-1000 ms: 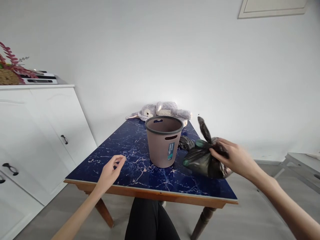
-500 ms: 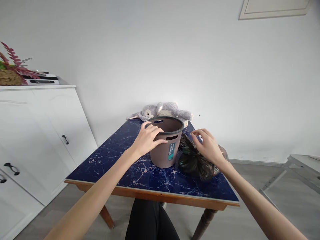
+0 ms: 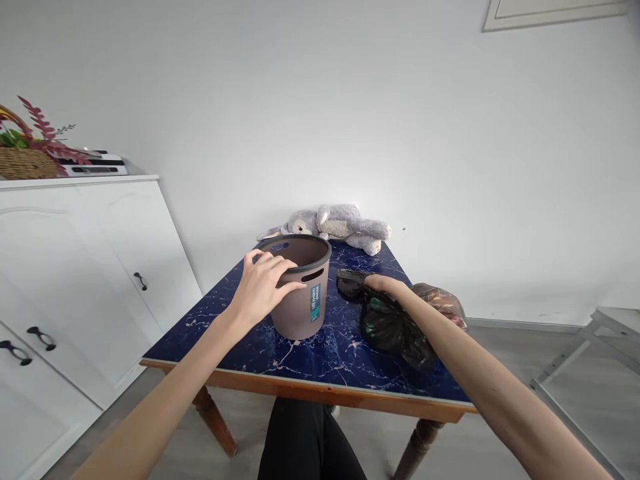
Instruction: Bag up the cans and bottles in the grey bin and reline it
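Observation:
A taupe plastic bin with a dark rim stands empty on the blue marbled table. My left hand grips its near-left rim, fingers curled over the edge. To the right lies a full, tied black rubbish bag, partly under my right forearm. My right hand reaches past it, fingers curled down onto a loose crumpled black bag just right of the bin.
A grey plush toy lies at the table's far edge against the white wall. A white cabinet with a flower basket stands at the left. A low light-coloured surface sits at the right. My dark-clothed legs show under the table.
My right hand set the full bag down and moved to the loose black bag. My left hand took hold of the bin's rim and the bin shifted left.

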The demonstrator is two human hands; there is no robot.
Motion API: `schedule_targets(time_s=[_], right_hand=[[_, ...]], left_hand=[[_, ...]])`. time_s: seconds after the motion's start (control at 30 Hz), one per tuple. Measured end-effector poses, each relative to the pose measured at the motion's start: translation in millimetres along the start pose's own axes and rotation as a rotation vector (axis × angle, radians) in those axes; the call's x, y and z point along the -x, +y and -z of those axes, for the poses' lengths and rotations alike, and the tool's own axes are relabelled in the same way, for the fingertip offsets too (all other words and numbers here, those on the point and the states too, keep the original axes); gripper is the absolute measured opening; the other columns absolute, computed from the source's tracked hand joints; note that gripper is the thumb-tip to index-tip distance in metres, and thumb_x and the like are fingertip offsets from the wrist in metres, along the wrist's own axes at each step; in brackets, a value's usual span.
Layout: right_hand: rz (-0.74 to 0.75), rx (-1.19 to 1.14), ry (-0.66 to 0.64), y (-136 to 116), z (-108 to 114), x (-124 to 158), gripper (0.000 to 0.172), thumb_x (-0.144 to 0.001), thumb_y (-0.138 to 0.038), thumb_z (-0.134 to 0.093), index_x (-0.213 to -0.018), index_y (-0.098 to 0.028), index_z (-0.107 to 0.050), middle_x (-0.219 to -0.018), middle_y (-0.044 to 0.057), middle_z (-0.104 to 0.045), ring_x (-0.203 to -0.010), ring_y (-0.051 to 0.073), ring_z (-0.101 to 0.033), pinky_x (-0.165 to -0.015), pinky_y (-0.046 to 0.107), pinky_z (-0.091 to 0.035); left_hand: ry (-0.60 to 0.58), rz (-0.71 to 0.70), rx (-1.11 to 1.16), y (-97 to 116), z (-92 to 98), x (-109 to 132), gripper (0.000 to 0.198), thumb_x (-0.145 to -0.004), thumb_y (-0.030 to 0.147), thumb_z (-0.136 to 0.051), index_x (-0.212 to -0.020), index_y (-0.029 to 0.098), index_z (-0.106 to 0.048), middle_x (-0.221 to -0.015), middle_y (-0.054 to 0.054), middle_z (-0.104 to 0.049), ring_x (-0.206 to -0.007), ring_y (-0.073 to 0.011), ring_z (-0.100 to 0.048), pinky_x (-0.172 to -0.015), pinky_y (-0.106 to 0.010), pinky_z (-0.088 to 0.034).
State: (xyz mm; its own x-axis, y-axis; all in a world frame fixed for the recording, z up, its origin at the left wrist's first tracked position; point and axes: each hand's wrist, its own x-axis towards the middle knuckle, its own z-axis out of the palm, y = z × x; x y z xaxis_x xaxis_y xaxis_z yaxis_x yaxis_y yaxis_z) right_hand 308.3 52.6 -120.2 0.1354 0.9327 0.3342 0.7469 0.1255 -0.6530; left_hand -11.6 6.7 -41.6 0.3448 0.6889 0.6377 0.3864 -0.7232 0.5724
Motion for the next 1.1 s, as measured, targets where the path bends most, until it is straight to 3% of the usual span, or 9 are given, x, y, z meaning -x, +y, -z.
schedule_targets(time_s=[0.17,0.3,0.37,0.5,0.6,0.67,0.8,0.9,1.1], right_hand=[[-0.030,-0.142,-0.091,-17.0,27.4,13.8,0.020,-0.098,-0.037,-0.071,-0.099,-0.017,-0.071,-0.099,0.005,-0.074,-0.092,0.020,-0.071,-0.086,0.034,-0.057],[0.004,-0.484,-0.099,-46.9,63.0,80.0,0.040,-0.087,-0.051,-0.079,-0.109,-0.021,-0.066,-0.094,0.001,-0.071,-0.080,0.016,-0.067,-0.073,0.028,-0.054],[-0.096,-0.753,-0.194,-62.8,74.9,119.3,0.045,-0.080,-0.055,-0.085,-0.107,-0.025,-0.066,-0.085,-0.001,-0.069,-0.070,0.016,-0.065,-0.062,0.026,-0.053],[-0.274,-1.008,-0.355,-79.9,73.2,172.7,0.035,-0.084,-0.056,-0.080,-0.105,-0.029,-0.072,-0.090,0.004,-0.077,-0.082,0.026,-0.075,-0.075,0.037,-0.063],[-0.339,-1.072,-0.381,-75.5,56.7,185.5,0.033,-0.085,-0.054,-0.080,-0.104,-0.028,-0.075,-0.096,0.005,-0.080,-0.090,0.027,-0.077,-0.082,0.038,-0.065],[-0.343,-1.087,-0.404,-69.8,44.9,187.0,0.035,-0.089,-0.055,-0.078,-0.109,-0.027,-0.075,-0.101,0.005,-0.080,-0.094,0.026,-0.077,-0.089,0.038,-0.063],[-0.215,-1.006,-0.415,-69.5,26.3,187.9,0.044,-0.095,-0.064,-0.068,-0.119,-0.027,-0.074,-0.106,0.004,-0.079,-0.101,0.025,-0.074,-0.097,0.039,-0.058],[-0.040,-0.848,-0.378,-81.2,17.0,190.7,0.047,-0.098,-0.068,-0.059,-0.112,-0.025,-0.073,-0.100,0.002,-0.075,-0.098,0.024,-0.069,-0.098,0.036,-0.054],[0.109,-0.443,-0.149,-89.8,13.5,198.1,0.054,-0.106,-0.062,-0.044,-0.070,-0.023,-0.043,-0.066,-0.003,-0.044,-0.064,0.015,-0.040,-0.058,0.027,-0.033]], left_hand=[[0.132,-0.090,-0.189,3.0,-6.8,21.0,0.033,-0.080,0.031,-0.088,-0.111,0.029,-0.077,-0.126,-0.013,-0.070,-0.133,-0.0419,-0.049,-0.122,-0.060,-0.017],[0.180,-0.178,-0.157,19.6,-21.9,58.3,0.032,-0.089,0.028,-0.079,-0.121,0.028,-0.071,-0.131,-0.015,-0.064,-0.129,-0.0362,-0.056,-0.116,-0.051,-0.036],[0.132,-0.099,-0.009,29.8,-30.4,74.5,0.049,-0.086,0.029,-0.083,-0.132,0.029,-0.065,-0.136,-0.015,-0.062,-0.127,-0.0342,-0.059,-0.112,-0.047,-0.043],[-0.071,0.191,0.302,43.4,-38.7,87.9,0.100,-0.077,0.034,-0.093,-0.160,0.035,-0.037,-0.153,-0.015,-0.055,-0.137,-0.0350,-0.056,-0.110,-0.043,-0.045],[-0.340,0.326,0.447,43.4,-34.0,88.6,0.066,-0.085,0.039,-0.085,-0.146,0.033,-0.059,-0.123,-0.011,-0.074,-0.118,-0.0318,-0.068,-0.098,-0.036,-0.052],[-0.384,0.349,0.445,40.9,-27.5,91.1,0.034,-0.092,0.045,-0.076,-0.122,0.029,-0.075,-0.098,-0.009,-0.076,-0.096,-0.0275,-0.071,-0.083,-0.031,-0.054],[-0.252,0.327,0.336,41.8,-15.0,102.3,0.033,-0.102,0.050,-0.058,-0.102,0.026,-0.080,-0.082,-0.006,-0.069,-0.075,-0.0220,-0.062,-0.066,-0.027,-0.047],[-0.285,0.296,0.212,52.3,-11.1,108.9,0.025,-0.096,0.048,-0.068,-0.096,0.025,-0.078,-0.086,-0.006,-0.070,-0.078,-0.0227,-0.061,-0.068,-0.027,-0.044],[-0.104,0.272,0.120,62.5,6.5,112.5,0.019,-0.094,0.034,-0.071,-0.079,0.026,-0.078,-0.081,-0.007,-0.073,-0.073,-0.0251,-0.064,-0.062,-0.028,-0.042]])
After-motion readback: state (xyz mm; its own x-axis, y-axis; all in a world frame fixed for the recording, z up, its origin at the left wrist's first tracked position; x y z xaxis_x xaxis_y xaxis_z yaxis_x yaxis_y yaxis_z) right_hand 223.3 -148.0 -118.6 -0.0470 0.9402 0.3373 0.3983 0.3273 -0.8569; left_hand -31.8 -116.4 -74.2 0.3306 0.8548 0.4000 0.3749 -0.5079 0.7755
